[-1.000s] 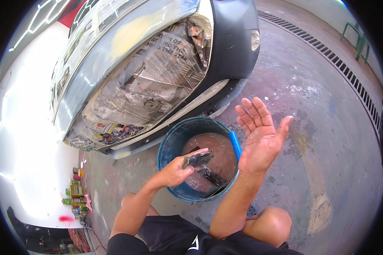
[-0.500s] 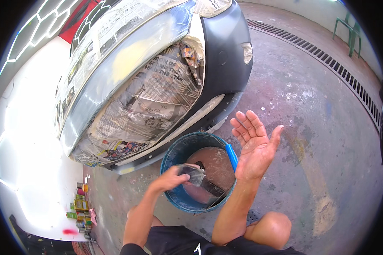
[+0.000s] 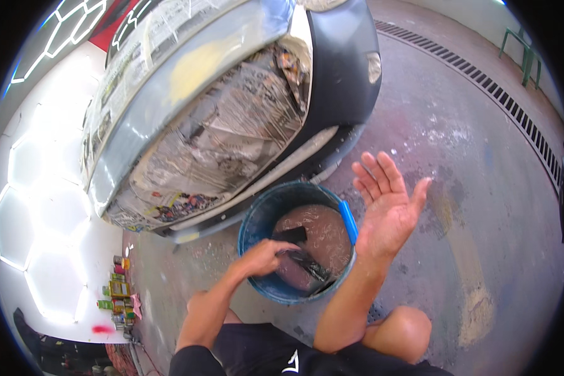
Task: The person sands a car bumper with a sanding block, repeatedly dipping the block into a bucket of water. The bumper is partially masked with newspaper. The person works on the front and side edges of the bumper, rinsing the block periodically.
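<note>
My left hand (image 3: 263, 257) is inside the mouth of a blue bucket (image 3: 252, 219), its fingers closed at the edge of a see-through plastic cup (image 3: 302, 261), which is blurred and partly hidden. Murky brownish-pink water (image 3: 323, 229) fills the bucket's lower part. Just beyond my left fingers a flat black piece (image 3: 292, 235) shows in the water, and dark shapes lie under the cup. My right hand (image 3: 385, 216) is held up beside the bucket's right rim, palm showing, fingers and thumb apart, with nothing in it. A blue handle sleeve (image 3: 348, 222) sits on that rim, near my right wrist.
Ahead stands a car bumper (image 3: 341, 69), with newspaper (image 3: 232, 119) masking the area beside it and a yellowish patch (image 3: 200, 66) on the grey panel. Small paint cans (image 3: 119, 288) line the left wall. A drain grate (image 3: 482, 78) and a green stool (image 3: 526, 56) are at right.
My left hand has shifted slightly right and lower into the bucket, and the cup has tilted over the water. My right hand stays raised and open. The view has shifted a little.
</note>
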Motion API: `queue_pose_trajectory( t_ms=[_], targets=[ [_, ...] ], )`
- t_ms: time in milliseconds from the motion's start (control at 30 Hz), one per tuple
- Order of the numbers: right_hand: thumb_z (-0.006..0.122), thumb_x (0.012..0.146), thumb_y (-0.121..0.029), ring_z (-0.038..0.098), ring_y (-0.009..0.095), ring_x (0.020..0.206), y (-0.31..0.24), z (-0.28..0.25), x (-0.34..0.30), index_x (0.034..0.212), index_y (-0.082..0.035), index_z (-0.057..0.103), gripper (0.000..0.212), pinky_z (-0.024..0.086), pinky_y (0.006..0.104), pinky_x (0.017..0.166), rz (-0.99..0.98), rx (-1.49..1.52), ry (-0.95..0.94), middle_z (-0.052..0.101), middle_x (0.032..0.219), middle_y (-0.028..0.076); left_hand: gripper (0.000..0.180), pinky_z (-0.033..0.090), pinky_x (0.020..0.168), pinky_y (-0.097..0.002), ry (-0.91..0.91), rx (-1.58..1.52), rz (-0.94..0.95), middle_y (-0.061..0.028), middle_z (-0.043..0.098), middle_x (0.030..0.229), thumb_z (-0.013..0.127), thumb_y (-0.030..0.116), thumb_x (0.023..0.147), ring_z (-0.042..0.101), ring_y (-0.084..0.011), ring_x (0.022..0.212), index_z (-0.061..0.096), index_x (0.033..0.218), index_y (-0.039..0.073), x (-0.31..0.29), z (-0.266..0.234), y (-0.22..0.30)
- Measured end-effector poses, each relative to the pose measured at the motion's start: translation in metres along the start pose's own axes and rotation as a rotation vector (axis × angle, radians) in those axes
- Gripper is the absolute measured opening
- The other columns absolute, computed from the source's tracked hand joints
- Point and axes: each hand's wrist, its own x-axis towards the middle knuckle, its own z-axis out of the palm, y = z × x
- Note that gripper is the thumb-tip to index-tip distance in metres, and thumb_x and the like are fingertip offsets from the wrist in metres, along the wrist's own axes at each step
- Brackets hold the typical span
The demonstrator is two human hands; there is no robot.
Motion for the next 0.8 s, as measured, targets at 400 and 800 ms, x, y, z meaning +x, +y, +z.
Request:
queue_pose_trajectory(
  t_ms=[400,800],
  targets=[
    [0.025,0.114,-0.071,0.072,0.032,0.118,0.002,0.005,-0.001,0.137,0.004,0.069,0.089,0.048,0.0431,0.108,-0.03,-0.041,0.057,0.077,0.128,0.021,0.071,0.044,0.126,-0.0392,0.275,-0.126,0.166,-0.0136,0.061,0.162,0.055,-0.02,0.094,0.056,-0.029,0.151,0.06,0.158,0.01,-0.061,-0.057,0.06],
    [0.025,0.114,-0.07,0.072,0.03,0.116,-0.003,0.007,0.003,0.135,0.006,0.069,0.091,0.048,0.0425,0.107,-0.026,-0.057,0.09,0.077,0.125,0.022,0.064,0.018,0.137,-0.0448,1.006,0.971,0.131,-0.0213,0.037,0.176,0.054,0.007,0.106,0.026,-0.0329,0.168,0.042,0.169,0.005,-0.056,-0.291,0.062]
  ],
)
